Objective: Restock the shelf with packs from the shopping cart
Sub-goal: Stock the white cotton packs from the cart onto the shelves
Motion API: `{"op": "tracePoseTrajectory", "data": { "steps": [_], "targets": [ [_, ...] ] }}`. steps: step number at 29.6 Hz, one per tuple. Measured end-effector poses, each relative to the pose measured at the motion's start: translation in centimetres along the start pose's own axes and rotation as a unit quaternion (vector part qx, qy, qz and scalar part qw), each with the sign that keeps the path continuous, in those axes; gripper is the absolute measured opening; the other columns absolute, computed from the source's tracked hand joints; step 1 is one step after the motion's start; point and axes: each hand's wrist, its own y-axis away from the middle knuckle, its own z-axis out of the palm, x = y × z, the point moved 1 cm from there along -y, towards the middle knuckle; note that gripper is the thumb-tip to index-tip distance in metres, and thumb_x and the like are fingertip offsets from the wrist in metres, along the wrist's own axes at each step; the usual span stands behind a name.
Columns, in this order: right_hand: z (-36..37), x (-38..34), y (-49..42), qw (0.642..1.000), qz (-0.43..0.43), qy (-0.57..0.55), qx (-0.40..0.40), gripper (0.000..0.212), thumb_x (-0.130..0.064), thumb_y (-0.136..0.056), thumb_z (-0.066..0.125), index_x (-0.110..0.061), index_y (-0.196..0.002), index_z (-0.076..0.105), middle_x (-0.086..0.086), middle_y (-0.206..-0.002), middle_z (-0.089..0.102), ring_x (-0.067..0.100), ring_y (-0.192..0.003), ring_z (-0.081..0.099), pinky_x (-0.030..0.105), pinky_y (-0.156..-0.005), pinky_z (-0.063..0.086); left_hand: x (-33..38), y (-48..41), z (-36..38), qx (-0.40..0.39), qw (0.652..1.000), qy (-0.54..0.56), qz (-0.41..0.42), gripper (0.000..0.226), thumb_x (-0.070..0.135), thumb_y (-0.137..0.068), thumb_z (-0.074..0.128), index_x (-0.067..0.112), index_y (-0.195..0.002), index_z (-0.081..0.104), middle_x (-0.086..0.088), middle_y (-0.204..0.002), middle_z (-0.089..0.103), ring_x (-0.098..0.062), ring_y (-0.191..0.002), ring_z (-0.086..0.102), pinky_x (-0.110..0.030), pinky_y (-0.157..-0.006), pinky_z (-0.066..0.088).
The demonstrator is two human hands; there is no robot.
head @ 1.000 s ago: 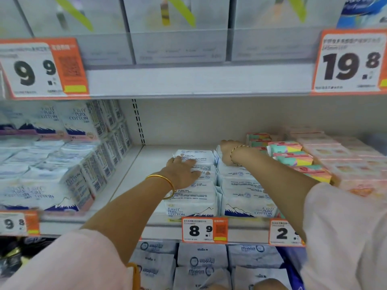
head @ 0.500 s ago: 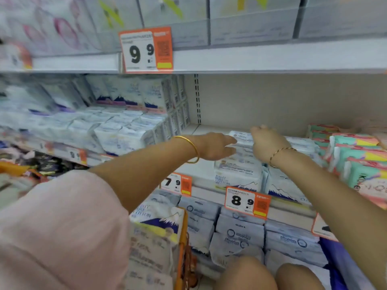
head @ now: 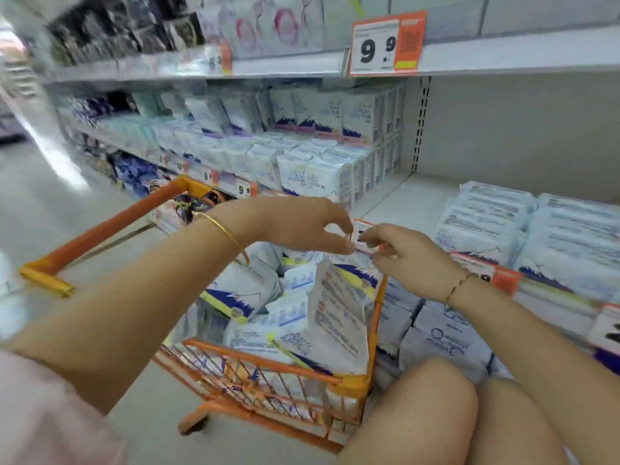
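Observation:
An orange wire shopping cart (head: 352, 385) stands by the shelf, filled with several white-and-blue packs (head: 339, 317). My left hand (head: 302, 226) and my right hand (head: 409, 255) hover side by side above the cart, fingers loosely bent, holding nothing. On the white shelf (head: 402, 203) to the right lie two rows of the same white packs (head: 486, 216), with bare shelf to their left.
More stacked packs (head: 322, 176) fill the shelf section to the left. Orange price tags (head: 385, 43) line the shelf edges. The cart's orange handle (head: 100, 236) juts out to the left over the aisle floor. My knees (head: 419, 414) are at the bottom right.
Both hands have pulled back from the packs on the shelf and now hang over the cart. The view has swung left and down toward the cart.

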Motion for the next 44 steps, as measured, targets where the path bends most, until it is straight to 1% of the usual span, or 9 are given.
{"op": "tracePoseTrajectory", "data": {
  "steps": [6,10,14,19,22,27,32,36,44],
  "targets": [
    [2.4,-0.8,2.0,0.995,0.030,-0.088,-0.042,0.026,-0.009,-0.089,0.057,-0.017,-0.114,0.055,-0.003,-0.107,0.058,0.018,-0.104,0.059,0.032,-0.091,0.050,-0.6,3.3,4.9,-0.125,0.988,-0.079,0.034,0.085,0.059,-0.065,0.073,0.034,-0.136,0.033,0.008,-0.127,0.031,-0.014,-0.123,0.031,-0.038,-0.105,0.036],
    [3.6,-0.4,2.0,0.987,0.072,-0.118,-0.076,0.025,-0.004,-0.087,0.056,-0.021,-0.106,0.052,-0.002,-0.100,0.062,0.019,-0.098,0.063,0.038,-0.087,0.053,-0.2,2.3,6.9,-0.062,0.978,-0.186,0.068,0.084,0.050,-0.071,0.073,0.024,-0.139,0.029,-0.001,-0.130,0.033,-0.018,-0.117,0.027,-0.034,-0.102,0.035],
    [3.9,-0.1,2.4,0.976,0.088,-0.172,-0.098,0.024,0.002,-0.090,0.049,-0.017,-0.106,0.053,0.001,-0.095,0.063,0.018,-0.089,0.063,0.040,-0.085,0.054,-0.4,2.1,5.7,-0.046,0.989,-0.116,0.077,0.078,0.046,-0.075,0.072,0.025,-0.138,0.030,0.002,-0.128,0.042,-0.014,-0.116,0.030,-0.025,-0.095,0.032],
    [0.5,-0.6,3.5,0.978,0.082,-0.190,-0.015,0.015,-0.026,-0.097,0.045,-0.028,-0.101,0.059,-0.013,-0.098,0.060,0.001,-0.087,0.055,-0.001,-0.069,0.040,-0.8,2.3,0.8,-0.029,0.994,0.085,0.056,0.068,0.047,-0.072,0.074,0.036,-0.129,0.038,0.011,-0.120,0.050,-0.012,-0.103,0.053,-0.035,-0.092,0.048],
    [-2.8,-0.9,4.3,0.972,0.081,-0.222,0.003,0.032,-0.054,-0.084,0.041,-0.037,-0.105,0.058,-0.026,-0.103,0.059,-0.009,-0.093,0.056,-0.004,-0.070,0.040,0.1,0.9,-1.2,0.008,0.986,0.147,0.083,0.066,0.042,-0.071,0.075,0.034,-0.127,0.041,0.015,-0.114,0.052,-0.009,-0.099,0.056,-0.029,-0.086,0.049],
    [-8.8,1.3,5.0,0.994,0.098,-0.030,0.041,0.062,-0.041,-0.077,0.072,-0.032,-0.132,0.045,-0.020,-0.123,0.048,-0.001,-0.113,0.046,0.005,-0.084,0.034,4.1,-4.6,-2.4,0.092,0.977,0.141,0.127,0.069,0.037,-0.072,0.077,0.028,-0.130,0.039,0.014,-0.109,0.051,-0.014,-0.096,0.055,-0.029,-0.084,0.046],
    [-14.0,6.8,2.8,0.965,0.178,0.109,0.159,0.063,-0.031,-0.071,0.080,-0.015,-0.125,0.051,0.003,-0.118,0.053,0.019,-0.107,0.051,0.024,-0.080,0.039,8.1,-13.4,-2.1,0.216,0.963,0.095,0.131,0.089,0.031,-0.080,0.072,0.012,-0.148,0.018,-0.011,-0.148,0.029,-0.026,-0.136,0.027,-0.031,-0.111,0.022],
    [-16.9,13.2,-1.6,0.901,0.279,0.194,0.269,0.066,-0.026,-0.072,0.076,-0.013,-0.130,0.047,0.014,-0.127,0.042,0.032,-0.115,0.047,0.031,-0.092,0.041,8.7,-21.4,-0.7,0.125,0.984,0.119,0.040,0.068,0.032,-0.093,0.052,0.008,-0.147,0.019,-0.016,-0.151,0.022,-0.032,-0.138,0.027,-0.038,-0.110,0.026],
    [-17.8,22.2,-11.4,0.894,0.322,0.204,0.236,0.065,-0.020,-0.077,0.070,-0.018,-0.132,0.036,0.011,-0.129,0.041,0.035,-0.120,0.039,0.038,-0.088,0.042,8.5,-30.4,2.5,-0.004,0.996,0.079,0.047,0.055,0.029,-0.100,0.032,0.021,-0.150,0.012,-0.016,-0.154,0.023,-0.033,-0.135,0.034,-0.042,-0.112,0.029]
  ]
}}
